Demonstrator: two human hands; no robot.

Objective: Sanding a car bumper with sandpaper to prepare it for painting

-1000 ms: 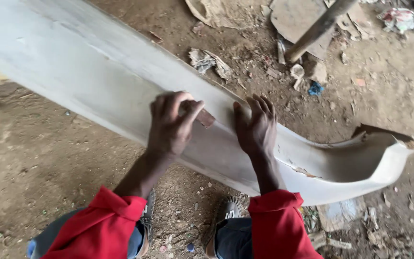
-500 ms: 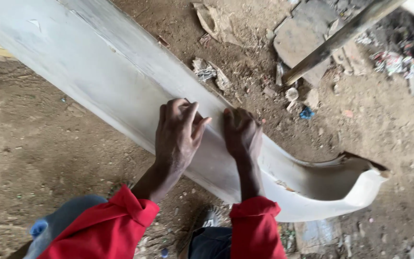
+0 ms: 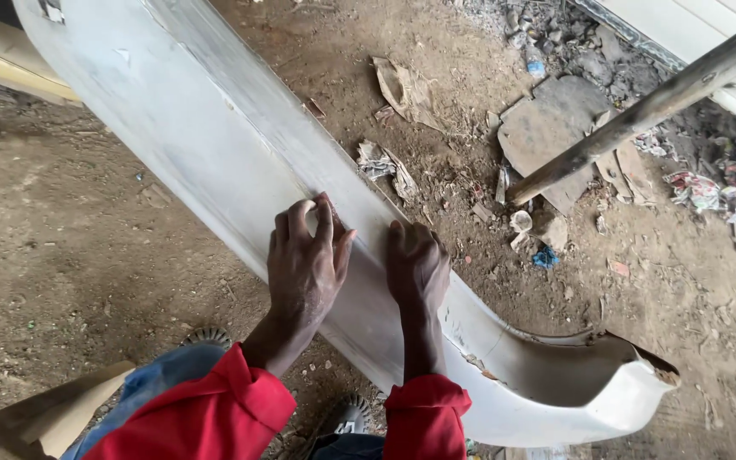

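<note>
Both hands are sitting further left and farther up the white car bumper (image 3: 215,145) than a moment ago. Pressing flat with fingers bent, the left hand (image 3: 307,260) is covering something small against the panel; what it is cannot be told. Beside it, the right hand (image 3: 416,266) is resting palm down, fingers curling over the far edge. Bare dirt ground (image 3: 70,247) is lying open on the left, while paper scraps (image 3: 385,162) and a wooden pole (image 3: 641,111) are crowding the far right.

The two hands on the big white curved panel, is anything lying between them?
Nothing lies between the left hand and the right hand: the head view shows only a bare strip of the white panel.
</note>
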